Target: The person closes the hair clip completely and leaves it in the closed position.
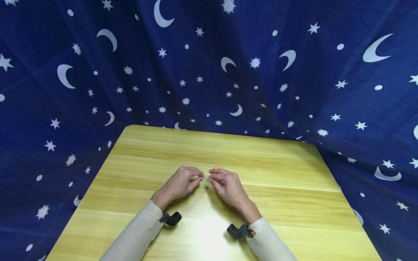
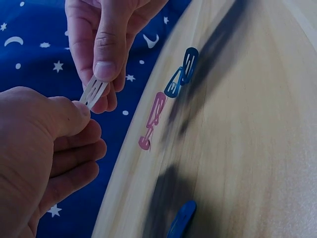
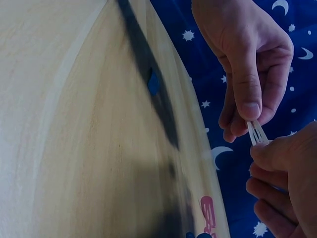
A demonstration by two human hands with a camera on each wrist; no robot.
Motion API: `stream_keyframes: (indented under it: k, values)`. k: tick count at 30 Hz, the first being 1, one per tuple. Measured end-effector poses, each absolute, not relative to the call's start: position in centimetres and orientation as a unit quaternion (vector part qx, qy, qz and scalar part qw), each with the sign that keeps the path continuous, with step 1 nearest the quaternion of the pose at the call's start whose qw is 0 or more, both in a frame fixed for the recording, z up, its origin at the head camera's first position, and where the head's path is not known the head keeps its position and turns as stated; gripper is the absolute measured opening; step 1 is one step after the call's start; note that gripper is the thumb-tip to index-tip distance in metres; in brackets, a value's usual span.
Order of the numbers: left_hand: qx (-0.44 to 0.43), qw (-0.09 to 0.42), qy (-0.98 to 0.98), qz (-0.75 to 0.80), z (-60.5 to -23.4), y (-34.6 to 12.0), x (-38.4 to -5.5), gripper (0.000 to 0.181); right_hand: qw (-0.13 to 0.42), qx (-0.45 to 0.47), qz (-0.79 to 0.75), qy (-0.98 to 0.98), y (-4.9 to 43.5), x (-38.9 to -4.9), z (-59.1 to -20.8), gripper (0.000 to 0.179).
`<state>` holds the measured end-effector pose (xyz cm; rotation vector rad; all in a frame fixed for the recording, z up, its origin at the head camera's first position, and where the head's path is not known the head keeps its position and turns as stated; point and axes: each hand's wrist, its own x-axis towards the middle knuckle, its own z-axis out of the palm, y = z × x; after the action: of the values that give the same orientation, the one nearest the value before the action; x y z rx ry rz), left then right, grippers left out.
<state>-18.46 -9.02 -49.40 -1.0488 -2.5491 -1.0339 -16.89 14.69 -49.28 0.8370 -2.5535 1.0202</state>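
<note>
A white snap hair clip [image 2: 94,92] is held up over the table between both hands. My left hand [image 1: 179,184] pinches one end between thumb and forefinger. At the opposite end, the thumb and fingers of my right hand [image 1: 230,189] pinch it too. The clip's slotted middle shows between the fingertips in the right wrist view, while both ends are covered. Below the hands, pink hair clips [image 2: 157,109] lie on the wood, and dark blue hair clips [image 2: 189,64] overlap each other just beyond them.
A single blue clip [image 2: 182,219] lies apart from the others, on the left hand's side. The wooden table [image 1: 277,203] has rounded far corners. A dark blue curtain [image 1: 209,65] with moons and stars hangs behind it and along its sides.
</note>
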Motion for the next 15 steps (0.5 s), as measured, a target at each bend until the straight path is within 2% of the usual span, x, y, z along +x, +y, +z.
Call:
stream_keyframes:
  k: [15]
  values:
    - [-0.371,0.093,-0.860,-0.338,-49.19,-8.96,-18.48,0.011,0.135,0.308,0.342,-0.877,14.86,-16.92,-49.09,0.008]
